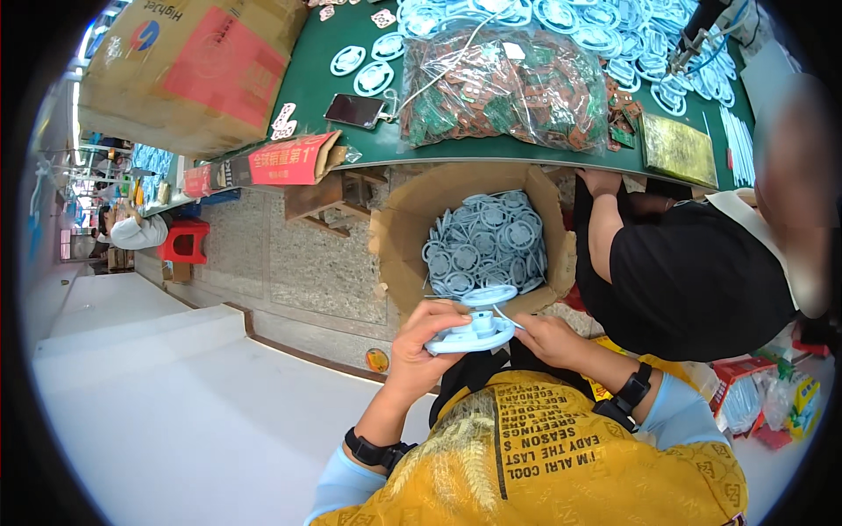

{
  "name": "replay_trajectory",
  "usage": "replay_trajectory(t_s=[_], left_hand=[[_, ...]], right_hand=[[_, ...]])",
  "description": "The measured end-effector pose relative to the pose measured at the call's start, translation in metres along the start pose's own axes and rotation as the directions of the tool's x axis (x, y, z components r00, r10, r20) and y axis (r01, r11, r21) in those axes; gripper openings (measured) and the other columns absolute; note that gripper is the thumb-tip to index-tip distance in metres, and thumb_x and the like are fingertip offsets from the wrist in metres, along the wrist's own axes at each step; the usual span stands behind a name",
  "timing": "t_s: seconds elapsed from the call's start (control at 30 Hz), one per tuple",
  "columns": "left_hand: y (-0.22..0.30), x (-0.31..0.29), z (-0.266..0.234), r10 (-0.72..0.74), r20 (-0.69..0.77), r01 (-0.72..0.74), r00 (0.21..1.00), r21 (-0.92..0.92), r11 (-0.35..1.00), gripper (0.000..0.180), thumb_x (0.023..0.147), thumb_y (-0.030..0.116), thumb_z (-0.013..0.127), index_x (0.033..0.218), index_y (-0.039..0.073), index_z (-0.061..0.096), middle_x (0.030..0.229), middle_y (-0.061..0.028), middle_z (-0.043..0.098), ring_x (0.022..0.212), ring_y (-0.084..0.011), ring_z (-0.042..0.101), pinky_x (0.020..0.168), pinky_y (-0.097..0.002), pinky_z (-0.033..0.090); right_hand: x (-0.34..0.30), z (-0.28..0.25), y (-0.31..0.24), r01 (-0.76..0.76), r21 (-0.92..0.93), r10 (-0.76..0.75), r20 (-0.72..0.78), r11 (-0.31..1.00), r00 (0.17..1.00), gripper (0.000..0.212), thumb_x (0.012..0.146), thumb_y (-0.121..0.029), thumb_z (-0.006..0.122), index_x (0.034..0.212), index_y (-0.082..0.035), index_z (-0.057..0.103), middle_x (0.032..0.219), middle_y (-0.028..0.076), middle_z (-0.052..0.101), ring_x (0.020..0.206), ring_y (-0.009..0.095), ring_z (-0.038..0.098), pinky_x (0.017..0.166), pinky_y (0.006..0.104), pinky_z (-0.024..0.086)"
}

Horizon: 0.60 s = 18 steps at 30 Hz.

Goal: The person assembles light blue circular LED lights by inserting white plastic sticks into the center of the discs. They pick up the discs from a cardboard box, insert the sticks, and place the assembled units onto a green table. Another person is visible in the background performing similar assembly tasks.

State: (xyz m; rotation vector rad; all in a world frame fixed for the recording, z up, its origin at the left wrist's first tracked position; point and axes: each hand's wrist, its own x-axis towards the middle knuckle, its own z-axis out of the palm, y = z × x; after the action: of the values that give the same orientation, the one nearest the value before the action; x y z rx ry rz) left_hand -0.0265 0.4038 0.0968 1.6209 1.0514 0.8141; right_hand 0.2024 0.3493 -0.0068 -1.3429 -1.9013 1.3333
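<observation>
Over the near edge of the carton, my left hand (423,340) grips a light blue round plastic part (474,337) with a raised block at its middle. Just above it sits another light blue oval ring (489,295); whether the two are joined, I cannot tell. My right hand (553,340) is closed at the right side of the part, its fingertips pinching a thin light blue strip (506,316) there. Beyond both hands stands an open cardboard carton (399,219), and a heap of similar light blue parts (487,241) lies inside.
A green table (368,149) runs across the far side, bearing a clear bag of circuit boards (509,92), a phone (355,110), loose blue parts (649,44) and a yellowish block (677,149). A large carton (184,74) stands far left. Close on the right sits a person in black (702,272).
</observation>
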Motion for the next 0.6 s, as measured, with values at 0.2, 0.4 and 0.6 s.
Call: replay_trajectory(t_s=[0.2, 0.4, 0.6], left_hand=[[0.018, -0.003, -0.003, 0.047, -0.033, -0.042, 0.998, 0.130, 0.991, 0.043, 0.069, -0.005, 0.076, 0.108, 0.005, 0.064, 0.098, -0.0079, 0.061, 0.093, -0.0189, 0.060, 0.079, -0.0272, 0.047], [0.014, -0.003, -0.012, 0.047, -0.163, -0.009, 0.985, 0.223, 0.975, 0.033, 0.089, 0.004, 0.060, 0.121, 0.003, 0.058, 0.109, -0.0146, 0.062, 0.097, -0.0266, 0.062, 0.083, -0.0325, 0.048], [-0.013, 0.002, -0.023, 0.018, -0.348, 0.121, 0.937, 0.373, 0.920, 0.030, 0.095, 0.007, 0.050, 0.124, 0.001, 0.058, 0.105, -0.0170, 0.066, 0.087, -0.0244, 0.065, 0.077, -0.0309, 0.049]], right_hand=[[0.005, 0.004, -0.003, 0.029, 0.001, -0.028, -0.039, 1.000, 0.999, 0.015, 0.095, -0.021, 0.050, 0.098, -0.007, 0.052, 0.073, 0.020, 0.060, 0.070, 0.043, 0.059, 0.060, 0.0528, 0.044], [0.008, 0.003, -0.007, -0.022, 0.011, 0.021, 0.055, 1.000, 0.998, 0.017, 0.095, -0.023, 0.049, 0.098, -0.007, 0.052, 0.071, 0.019, 0.060, 0.068, 0.043, 0.058, 0.059, 0.0509, 0.043], [0.007, -0.006, -0.023, -0.010, -0.002, 0.010, 0.087, 1.000, 0.996, 0.019, 0.095, -0.024, 0.050, 0.094, -0.005, 0.053, 0.070, 0.019, 0.059, 0.069, 0.042, 0.058, 0.059, 0.0501, 0.042]])
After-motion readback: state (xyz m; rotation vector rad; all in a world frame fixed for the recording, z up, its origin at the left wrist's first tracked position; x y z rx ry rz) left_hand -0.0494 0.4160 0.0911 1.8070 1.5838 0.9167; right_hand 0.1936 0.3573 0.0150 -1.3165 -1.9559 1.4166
